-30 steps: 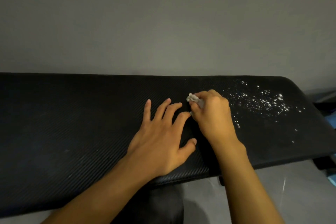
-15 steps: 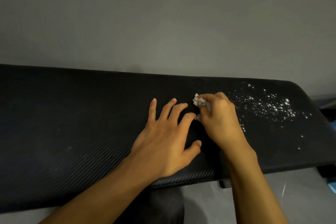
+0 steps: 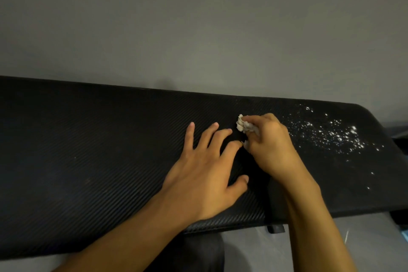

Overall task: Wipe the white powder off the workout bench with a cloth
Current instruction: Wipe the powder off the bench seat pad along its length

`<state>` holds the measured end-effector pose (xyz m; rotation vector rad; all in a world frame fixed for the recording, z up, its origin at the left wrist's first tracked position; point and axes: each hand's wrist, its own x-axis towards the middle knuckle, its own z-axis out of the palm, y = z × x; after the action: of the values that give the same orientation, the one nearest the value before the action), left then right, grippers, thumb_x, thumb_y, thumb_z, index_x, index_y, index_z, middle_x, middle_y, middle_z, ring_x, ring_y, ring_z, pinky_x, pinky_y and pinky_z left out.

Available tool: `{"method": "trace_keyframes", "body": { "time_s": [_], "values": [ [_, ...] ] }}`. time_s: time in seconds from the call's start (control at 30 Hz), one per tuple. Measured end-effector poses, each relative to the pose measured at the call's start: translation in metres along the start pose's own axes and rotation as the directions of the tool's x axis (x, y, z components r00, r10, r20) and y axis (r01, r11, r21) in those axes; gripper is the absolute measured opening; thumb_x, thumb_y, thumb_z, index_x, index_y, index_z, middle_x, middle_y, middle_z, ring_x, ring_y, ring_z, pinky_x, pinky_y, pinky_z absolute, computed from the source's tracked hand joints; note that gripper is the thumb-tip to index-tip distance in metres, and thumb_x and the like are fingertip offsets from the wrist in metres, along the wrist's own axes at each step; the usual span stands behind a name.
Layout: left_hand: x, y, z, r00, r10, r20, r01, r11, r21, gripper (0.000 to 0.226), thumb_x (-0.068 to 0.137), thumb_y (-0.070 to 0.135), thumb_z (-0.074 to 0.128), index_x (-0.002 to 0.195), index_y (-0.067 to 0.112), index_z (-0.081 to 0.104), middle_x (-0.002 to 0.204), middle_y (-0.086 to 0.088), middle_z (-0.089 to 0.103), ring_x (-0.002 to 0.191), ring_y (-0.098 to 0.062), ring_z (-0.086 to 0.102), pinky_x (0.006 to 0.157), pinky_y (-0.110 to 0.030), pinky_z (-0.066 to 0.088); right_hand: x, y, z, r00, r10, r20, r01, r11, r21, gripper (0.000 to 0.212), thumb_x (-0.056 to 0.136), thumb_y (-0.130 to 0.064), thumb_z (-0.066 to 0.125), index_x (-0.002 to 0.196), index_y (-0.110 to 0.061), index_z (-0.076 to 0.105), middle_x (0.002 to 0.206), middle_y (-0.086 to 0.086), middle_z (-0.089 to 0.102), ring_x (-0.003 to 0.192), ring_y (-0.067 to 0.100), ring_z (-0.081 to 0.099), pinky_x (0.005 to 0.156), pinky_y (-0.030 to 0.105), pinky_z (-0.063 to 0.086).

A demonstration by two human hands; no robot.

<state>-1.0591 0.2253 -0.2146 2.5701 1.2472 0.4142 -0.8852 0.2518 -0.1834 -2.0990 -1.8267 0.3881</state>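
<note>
One bench [image 3: 88, 150] — one cloth [image 3: 242, 125], one powder patch [image 3: 331, 134].

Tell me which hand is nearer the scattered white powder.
Right. The right hand, gripping a crumpled pale cloth, is beside the scattered white powder; the left hand lies farther left.

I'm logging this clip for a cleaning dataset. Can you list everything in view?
workout bench: one, black, ribbed, across the frame
white powder: many specks, white, on the bench's right end
cloth: one, off-white, crumpled, left of the powder
wall: one, grey, behind the bench
floor: grey, below the bench's near edge
left hand: one, fingers spread flat on the bench
right hand: one, gripping the cloth
</note>
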Motion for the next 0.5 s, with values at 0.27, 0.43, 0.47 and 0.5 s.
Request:
{"method": "trace_keyframes", "body": {
  "time_s": [0.27, 0.43, 0.47, 0.5],
  "values": [
    [0.000, 0.000, 0.001, 1.000, 0.003, -0.010, -0.003, 1.000, 0.001, 0.067, 0.091, 0.066, 0.037, 0.146, 0.029, 0.038, 0.159, -0.002, 0.029, 0.154, -0.025, 0.011, 0.122, -0.063, 0.005, -0.002, -0.005, 0.003, 0.998, -0.013, -0.069, 0.013, 1.000, -0.001, 0.040, 0.092, -0.004, 0.058, 0.130, -0.016, 0.061, 0.112, 0.003, 0.049, 0.099, 0.020, 0.055, 0.080, 0.021, 0.038],
    [0.001, 0.000, 0.001, 1.000, -0.003, -0.015, 0.003, 1.000, 0.003, 0.066, 0.090, 0.066, 0.036, 0.146, 0.030, 0.039, 0.159, -0.001, 0.029, 0.154, -0.025, 0.012, 0.121, -0.064, 0.007, -0.005, -0.003, 0.005, 0.991, -0.011, -0.136, 0.018, 0.999, 0.050, 0.031, 0.094, -0.008, 0.058, 0.122, -0.018, 0.067, 0.109, 0.004, 0.054, 0.094, 0.018, 0.058, 0.080, 0.032, 0.051],
    [0.001, 0.000, 0.002, 1.000, -0.004, -0.014, 0.004, 1.000, 0.008, 0.066, 0.090, 0.066, 0.037, 0.145, 0.029, 0.039, 0.158, -0.002, 0.030, 0.154, -0.025, 0.013, 0.121, -0.064, 0.007, 0.003, -0.005, 0.007, 0.987, -0.002, -0.161, 0.010, 0.999, 0.045, 0.030, 0.094, -0.008, 0.057, 0.121, -0.016, 0.067, 0.110, 0.006, 0.055, 0.096, 0.023, 0.061, 0.082, 0.037, 0.053],
    [0.001, 0.000, 0.002, 1.000, -0.006, -0.015, 0.006, 1.000, 0.011, 0.066, 0.090, 0.066, 0.036, 0.145, 0.029, 0.039, 0.158, -0.002, 0.030, 0.154, -0.025, 0.013, 0.121, -0.064, 0.007, 0.010, -0.009, 0.009, 0.983, 0.003, -0.186, 0.004, 0.999, 0.034, 0.031, 0.094, -0.008, 0.056, 0.122, -0.015, 0.066, 0.112, 0.009, 0.055, 0.097, 0.027, 0.062, 0.085, 0.040, 0.054]
  ]
}}
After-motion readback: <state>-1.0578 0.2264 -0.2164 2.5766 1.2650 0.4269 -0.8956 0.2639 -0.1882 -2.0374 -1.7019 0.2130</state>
